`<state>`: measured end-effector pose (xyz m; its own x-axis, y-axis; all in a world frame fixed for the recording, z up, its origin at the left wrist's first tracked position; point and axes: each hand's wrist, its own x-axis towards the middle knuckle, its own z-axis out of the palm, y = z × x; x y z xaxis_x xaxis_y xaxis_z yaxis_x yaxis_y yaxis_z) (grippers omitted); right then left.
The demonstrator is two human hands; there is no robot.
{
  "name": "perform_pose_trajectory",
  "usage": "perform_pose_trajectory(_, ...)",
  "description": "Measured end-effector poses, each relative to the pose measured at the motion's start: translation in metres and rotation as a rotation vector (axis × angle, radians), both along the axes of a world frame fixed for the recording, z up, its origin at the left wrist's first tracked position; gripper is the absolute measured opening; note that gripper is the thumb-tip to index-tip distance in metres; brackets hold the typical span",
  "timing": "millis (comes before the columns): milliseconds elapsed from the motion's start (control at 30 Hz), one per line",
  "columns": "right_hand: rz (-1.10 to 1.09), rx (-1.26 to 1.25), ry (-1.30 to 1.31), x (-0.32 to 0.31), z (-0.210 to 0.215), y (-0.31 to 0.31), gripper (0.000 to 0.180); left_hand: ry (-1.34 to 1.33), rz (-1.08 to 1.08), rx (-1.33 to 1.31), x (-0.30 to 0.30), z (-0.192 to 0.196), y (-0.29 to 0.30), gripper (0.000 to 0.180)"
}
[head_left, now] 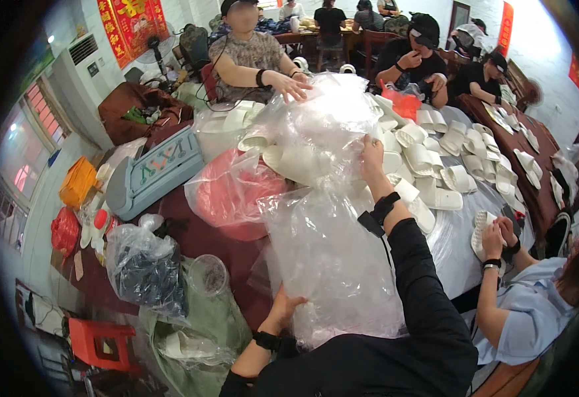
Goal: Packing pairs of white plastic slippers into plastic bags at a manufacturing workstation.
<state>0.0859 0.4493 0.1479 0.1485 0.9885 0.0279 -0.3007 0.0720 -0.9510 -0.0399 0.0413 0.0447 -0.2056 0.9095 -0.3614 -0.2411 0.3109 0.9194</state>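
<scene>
A sheaf of clear plastic bags (339,264) lies in front of me, wrinkled and shiny. At its near left edge is my left hand (283,309), the thumb on top and the other fingers partly hidden behind the plastic. My right hand (372,155) is farther out, its fingers closed on clear plastic beside the slippers. Beyond it rises a heap of clear bags (332,99), touched by the hand (288,86) of a person across the table. Cream slide slippers (422,159) are piled right of my right hand.
A pink plastic bag (230,192) and a grey-blue plastic case (157,172) sit to the left. Nearer are a bag of dark items (147,271), a clear tub (208,274) and a green sack (226,324). On the right, another person handles a slipper (481,235).
</scene>
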Motion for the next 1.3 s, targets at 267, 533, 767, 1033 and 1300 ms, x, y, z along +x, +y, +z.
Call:
perform_pose_trajectory(267,0.488,0.169,0.181,0.013,-0.002,-0.002,0.029,0.128,-0.041,0.003,-0.004,-0.010,0.002,0.065)
perform_pose_trajectory(533,-0.206,0.977,-0.631,0.025,0.085,-0.094,0.054,-0.022,0.005,0.033,0.001,0.015,0.009,0.069)
perform_pose_trajectory(767,1.504,0.574,-1.208,0.105,0.084,-0.255,0.028,-0.143,-0.012,-0.032,0.001,0.021,-0.002,0.070)
perform_pose_trajectory(1033,0.636,0.300,-1.220,0.088,0.022,-0.296,0.066,-0.175,-0.129,0.065,-0.006,0.028,-0.007,0.064)
perform_pose_trajectory(1300,0.385,0.159,-1.245,0.089,0.030,-0.322,0.080,-0.797,-0.132,-0.166,-0.025,0.000,-0.007,0.051)
